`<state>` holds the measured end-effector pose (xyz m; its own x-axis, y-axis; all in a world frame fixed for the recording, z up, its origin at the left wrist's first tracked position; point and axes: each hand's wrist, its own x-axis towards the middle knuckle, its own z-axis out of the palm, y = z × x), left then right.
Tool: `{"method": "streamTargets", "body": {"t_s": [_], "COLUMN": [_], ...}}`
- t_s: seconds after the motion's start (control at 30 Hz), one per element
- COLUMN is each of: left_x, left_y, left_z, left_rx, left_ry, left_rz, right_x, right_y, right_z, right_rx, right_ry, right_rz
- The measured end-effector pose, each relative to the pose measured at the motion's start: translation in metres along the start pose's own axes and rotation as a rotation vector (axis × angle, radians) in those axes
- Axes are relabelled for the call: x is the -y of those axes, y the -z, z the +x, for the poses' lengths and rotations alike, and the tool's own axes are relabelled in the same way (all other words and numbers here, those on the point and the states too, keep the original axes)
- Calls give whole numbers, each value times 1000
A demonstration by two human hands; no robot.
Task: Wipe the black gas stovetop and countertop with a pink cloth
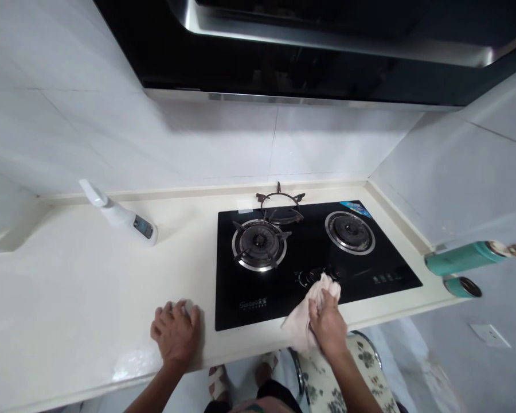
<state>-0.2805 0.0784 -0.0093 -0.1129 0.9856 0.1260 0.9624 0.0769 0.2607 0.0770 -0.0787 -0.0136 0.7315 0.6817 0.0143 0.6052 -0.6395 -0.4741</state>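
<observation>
My right hand (330, 327) grips a pale pink cloth (300, 322) at the front edge of the black gas stove (292, 298). The cloth's top touches the control knobs (313, 275), and its lower part hangs over the counter edge. On the white counter (112, 304), left of the stove, my left hand (177, 332) rests with nothing in it, fingers apart and a little bent. The left burner (259, 244) carries a pan support; the right burner (350, 232) has none. A loose pan support (280, 206) stands at the stove's back edge.
A white spray bottle (122, 217) stands on the counter at left. To the right are a green canister (460, 259) and a small green cup (460, 287). A dark range hood (309, 74) juts out overhead. A flower-patterned stool (327, 384) is below the counter.
</observation>
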Motion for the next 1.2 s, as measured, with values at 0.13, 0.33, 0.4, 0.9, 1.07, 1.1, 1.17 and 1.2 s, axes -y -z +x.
{"method": "streamTargets", "body": {"t_s": [0.13, 0.33, 0.4, 0.9, 1.07, 1.1, 1.17, 1.2], "left_x": [1, 0, 0, 8, 7, 7, 5, 4], "left_y": [0, 2, 2, -5, -2, -1, 2, 3], "left_z": [0, -2, -2, 0, 3, 4, 4, 4], "left_rx": [30, 27, 26, 24, 15, 15, 11, 8], "left_ry": [6, -9, -14, -88, -126, -125, -115, -111], "left_rz": [-8, -13, -13, -37, -57, -63, -77, -85], "right_x": [25, 65, 76, 127, 132, 129, 122, 117], "right_y": [-23, 7, 30, -28, -34, -37, -44, -49], "right_z": [-46, -5, 38, 113, 45, 28, -7, -25], "right_rx": [88, -74, -126, 47, -41, -56, -100, -127], "right_ry": [24, 87, 173, 38, 112, 110, 119, 138], "right_rz": [336, 696, 570, -294, -294, -295, -272, -239]}}
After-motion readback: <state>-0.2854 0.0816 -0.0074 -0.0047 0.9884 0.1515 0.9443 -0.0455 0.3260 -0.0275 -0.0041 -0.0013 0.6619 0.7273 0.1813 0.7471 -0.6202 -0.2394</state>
